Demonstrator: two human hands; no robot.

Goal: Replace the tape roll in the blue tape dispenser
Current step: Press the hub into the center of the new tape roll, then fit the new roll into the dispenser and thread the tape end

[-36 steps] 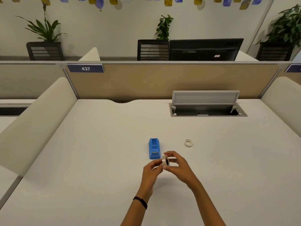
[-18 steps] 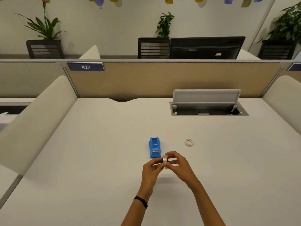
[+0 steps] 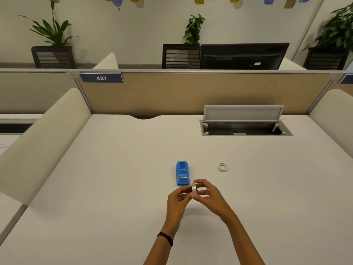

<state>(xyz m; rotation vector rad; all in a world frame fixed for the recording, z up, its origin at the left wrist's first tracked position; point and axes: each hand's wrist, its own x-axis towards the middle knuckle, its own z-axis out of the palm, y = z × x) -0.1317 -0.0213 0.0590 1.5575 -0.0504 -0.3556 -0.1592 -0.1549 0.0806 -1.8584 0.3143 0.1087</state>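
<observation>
You work at a wide pale desk point(image 3: 118, 188), with the blue dispenser point(image 3: 182, 174) standing just beyond your hands and its cradle looking empty, so the old roll seems to be out already. Your left hand point(image 3: 176, 204) and right hand point(image 3: 209, 197) meet above the desk, both pinching the roll point(image 3: 193, 189) between fingertips; it is held on edge, just short of the dispenser's near end and not touching it. You appear to be readying it, perhaps fitting the hub or finding the tape end, though that is too small to tell. What is left, by this view: seat the roll in the cradle and draw the tape to the cutter. A second ring point(image 3: 223, 167) lies flat on the desk to the right, well apart from the dispenser; it may be the spent core. The open cable hatch point(image 3: 244, 128) sits far back, and nothing stands between your hands and the dispenser.
</observation>
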